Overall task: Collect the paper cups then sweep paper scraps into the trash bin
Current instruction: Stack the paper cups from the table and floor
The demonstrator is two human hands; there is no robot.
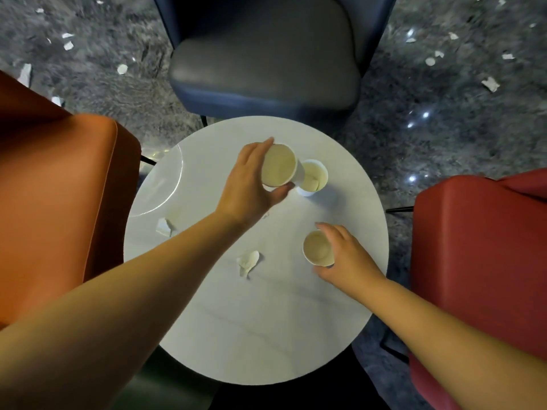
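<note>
My left hand grips a tilted cup, its base just beside the standing cup; my right hand wraps the near cup.

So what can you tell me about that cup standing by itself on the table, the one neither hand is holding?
The free-standing cup is a white paper cup with a pale, yellowish inside, standing upright and open on the far middle of the round white table. Something pale, perhaps a paper scrap, lies in its bottom. The cup held in the left hand is tilted right beside it and overlaps its near-left edge; whether they touch is unclear. No hand grips it.
</note>
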